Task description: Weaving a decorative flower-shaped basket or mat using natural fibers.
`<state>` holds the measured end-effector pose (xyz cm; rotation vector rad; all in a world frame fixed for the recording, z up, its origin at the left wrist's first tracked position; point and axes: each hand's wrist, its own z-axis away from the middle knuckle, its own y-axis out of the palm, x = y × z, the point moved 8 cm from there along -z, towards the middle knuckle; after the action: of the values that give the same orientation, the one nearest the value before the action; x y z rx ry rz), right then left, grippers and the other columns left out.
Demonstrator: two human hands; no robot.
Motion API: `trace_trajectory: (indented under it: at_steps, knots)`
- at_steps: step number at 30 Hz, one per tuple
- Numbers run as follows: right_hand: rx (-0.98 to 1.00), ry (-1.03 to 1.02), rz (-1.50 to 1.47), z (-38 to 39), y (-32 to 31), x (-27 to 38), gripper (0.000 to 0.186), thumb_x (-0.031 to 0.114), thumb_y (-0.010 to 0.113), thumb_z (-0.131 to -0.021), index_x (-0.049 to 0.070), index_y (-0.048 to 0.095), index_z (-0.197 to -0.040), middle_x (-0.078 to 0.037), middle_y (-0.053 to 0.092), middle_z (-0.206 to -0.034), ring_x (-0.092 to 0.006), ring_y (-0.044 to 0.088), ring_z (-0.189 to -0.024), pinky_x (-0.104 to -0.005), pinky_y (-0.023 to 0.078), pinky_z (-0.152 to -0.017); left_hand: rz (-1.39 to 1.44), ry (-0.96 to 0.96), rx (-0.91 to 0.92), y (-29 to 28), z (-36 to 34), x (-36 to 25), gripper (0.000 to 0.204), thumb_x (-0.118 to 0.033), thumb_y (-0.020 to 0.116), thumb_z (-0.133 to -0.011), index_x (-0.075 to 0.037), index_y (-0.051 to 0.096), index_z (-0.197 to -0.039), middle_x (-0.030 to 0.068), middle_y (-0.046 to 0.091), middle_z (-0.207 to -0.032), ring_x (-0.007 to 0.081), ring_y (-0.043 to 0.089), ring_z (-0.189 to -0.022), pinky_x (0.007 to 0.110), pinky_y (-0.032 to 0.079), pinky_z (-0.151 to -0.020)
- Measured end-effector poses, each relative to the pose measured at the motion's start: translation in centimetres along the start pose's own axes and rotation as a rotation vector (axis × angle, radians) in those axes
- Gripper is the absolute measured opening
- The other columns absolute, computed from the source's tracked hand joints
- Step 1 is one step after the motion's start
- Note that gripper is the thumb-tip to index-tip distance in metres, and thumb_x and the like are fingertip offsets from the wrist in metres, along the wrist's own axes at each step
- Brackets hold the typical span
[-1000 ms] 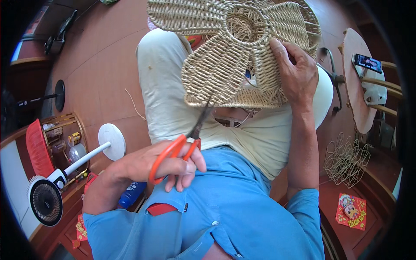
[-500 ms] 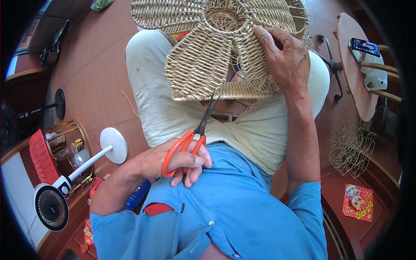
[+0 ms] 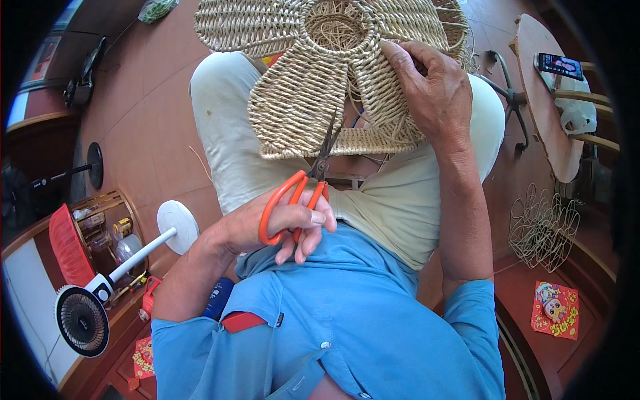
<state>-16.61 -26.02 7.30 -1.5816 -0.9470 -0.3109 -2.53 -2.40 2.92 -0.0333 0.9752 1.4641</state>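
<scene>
Gripping one pair of orange-handled scissors with dark metal blades (image 3: 320, 167) in the left hand (image 3: 283, 223), with fingers curled about two handle loops and blades slightly parted. Pointing them away from the left grip, tips overlapping, as seen, the near edge of one flower-shaped woven piece of twisted tan cord (image 3: 300, 100); cannot tell whether touching it.

Grasping that same woven piece in the right hand (image 3: 437, 87), with one thumb pressed on the weave; cannot tell how the other fingertips meet it, hidden behind the knuckles. Counting at least four petals on it, set around one thick round cord ring (image 3: 339, 51), to the left of the right grip and beyond the left one.

Wearing two cream trouser legs (image 3: 227, 113) under the woven piece, and one blue shirt (image 3: 300, 327) nearer the body than either grip.

Well left of the left grip, counting one white fan with a round black grille (image 3: 82, 321) and one red mesh dome (image 3: 70, 247). Well right of the right grip, counting one black phone (image 3: 560, 65), one white plastic bag (image 3: 575, 113), and, nearer the body, one loose heap of tan coils (image 3: 541, 230) and one red printed card (image 3: 555, 310).
</scene>
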Motion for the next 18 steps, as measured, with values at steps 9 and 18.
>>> trace_trajectory:
  at_steps: [9,18]
  knots:
    - [0.034,0.025,0.022,0.2,0.1,0.1,0.041,0.045,0.075,-0.103,0.008,0.083,-0.118,-0.012,0.082,-0.1,-0.0235,0.078,-0.089,-0.0357,0.059,-0.084,-0.013,-0.018,0.011,-1.4,0.0,-1.2,0.039,-0.029,0.062,-0.105,0.008,0.068,-0.114,0.0113,0.07,-0.073,0.0161,0.07,-0.056,0.024,0.052,-0.04]
    - [-0.041,-0.061,0.038,0.2,-0.1,0.4,0.035,0.043,0.073,-0.102,0.01,0.084,-0.106,-0.015,0.081,-0.097,-0.0362,0.078,-0.089,-0.0433,0.06,-0.081,0.052,-0.011,0.047,-1.3,-1.2,0.1,0.042,-0.033,0.065,-0.106,0.007,0.067,-0.118,0.0072,0.07,-0.077,0.0153,0.072,-0.063,0.025,0.057,-0.046]
